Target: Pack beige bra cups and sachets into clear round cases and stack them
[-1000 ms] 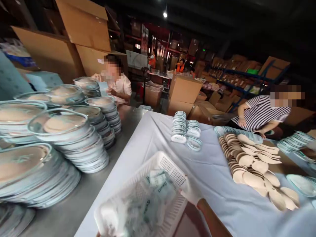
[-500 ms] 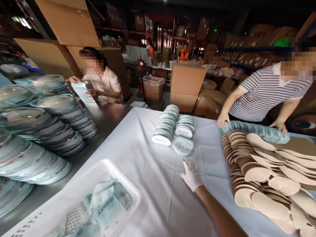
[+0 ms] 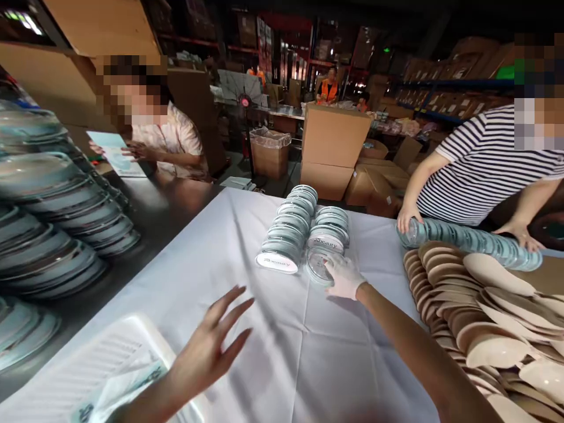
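Note:
My right hand [image 3: 346, 277], in a white glove with bare fingertips, has its fingers on the right side of an oval clear-topped case [image 3: 319, 265]. That case lies at the near end of the right row. Behind it, a case with "beauty" lettering [image 3: 326, 242] leads more upright cases. Another row of pale blue cases [image 3: 277, 262] stands to the left, a white lettered face at its front. My bare left hand [image 3: 209, 343] hovers above the white cloth, fingers spread and holding nothing.
A white basket [image 3: 145, 329] with printed packets is at lower left. Stacked pale blue cases [image 3: 66, 194] line the dark table. Beige moulded cups [image 3: 489, 317] pile up at right. One co-worker holds a row of cases [image 3: 471, 238]; another holds a pale blue sheet [image 3: 115, 154].
My right hand has moved forward onto the near oval case. My left hand has come into view. The view has shifted, and the basket sits lower at left.

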`<state>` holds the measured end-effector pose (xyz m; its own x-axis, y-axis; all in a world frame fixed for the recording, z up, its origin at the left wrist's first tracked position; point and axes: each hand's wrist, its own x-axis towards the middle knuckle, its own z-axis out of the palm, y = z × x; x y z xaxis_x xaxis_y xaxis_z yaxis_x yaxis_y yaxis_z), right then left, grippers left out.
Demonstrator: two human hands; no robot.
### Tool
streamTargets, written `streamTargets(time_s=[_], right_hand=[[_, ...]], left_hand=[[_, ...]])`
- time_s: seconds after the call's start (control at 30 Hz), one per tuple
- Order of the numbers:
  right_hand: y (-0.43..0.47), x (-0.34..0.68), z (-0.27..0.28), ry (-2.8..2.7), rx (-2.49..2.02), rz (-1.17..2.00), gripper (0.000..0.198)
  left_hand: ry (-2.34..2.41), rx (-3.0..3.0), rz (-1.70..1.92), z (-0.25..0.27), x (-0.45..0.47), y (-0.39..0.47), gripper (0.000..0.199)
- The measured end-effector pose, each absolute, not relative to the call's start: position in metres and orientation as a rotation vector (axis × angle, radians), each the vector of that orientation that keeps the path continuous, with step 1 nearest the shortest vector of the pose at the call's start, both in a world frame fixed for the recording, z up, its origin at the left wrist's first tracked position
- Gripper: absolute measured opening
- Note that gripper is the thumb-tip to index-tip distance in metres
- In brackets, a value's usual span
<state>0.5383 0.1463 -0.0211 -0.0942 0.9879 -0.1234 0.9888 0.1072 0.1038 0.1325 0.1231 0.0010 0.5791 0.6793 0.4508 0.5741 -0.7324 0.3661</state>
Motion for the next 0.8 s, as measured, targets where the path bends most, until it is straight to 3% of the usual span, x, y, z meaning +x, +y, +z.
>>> streamTargets(time_s=[0.07, 0.17, 0.33, 0.5, 0.57, 0.67, 0.8], right_hand=[[0.155, 0.532, -0.031, 2.177, 1.951, 0.046, 0.077], [0.159, 0.526, -0.041, 2.135, 1.924, 0.093, 0.036], [0.184, 0.557, -0.005, 1.981, 2.052, 0.078, 0.030], [0.248, 0.589, 0.064, 1.791, 2.066, -0.301, 0.017], [0.272, 0.583, 0.087, 1.776, 2.209, -0.129, 0.019], [0.317, 0.555, 0.098, 1.737, 2.531, 0.338, 0.038], [0.402, 0.516, 0.056, 1.889, 2.576, 0.245, 0.048]], left_hand=[[1.010, 2.709, 0.731, -0.010, 0.184, 0.161, 0.051], [0.939, 2.794, 0.466, -0.014, 0.240, 0.198, 0.059], [0.962, 2.844, 0.301, -0.009, 0.260, 0.240, 0.067], [1.065, 2.770, -0.052, -0.011, 0.259, 0.297, 0.098], [0.972, 2.799, -0.124, -0.011, 0.261, 0.313, 0.101], [0.858, 2.813, -0.156, -0.015, 0.261, 0.329, 0.105], [0.778, 2.768, -0.079, -0.026, 0.257, 0.342, 0.106]])
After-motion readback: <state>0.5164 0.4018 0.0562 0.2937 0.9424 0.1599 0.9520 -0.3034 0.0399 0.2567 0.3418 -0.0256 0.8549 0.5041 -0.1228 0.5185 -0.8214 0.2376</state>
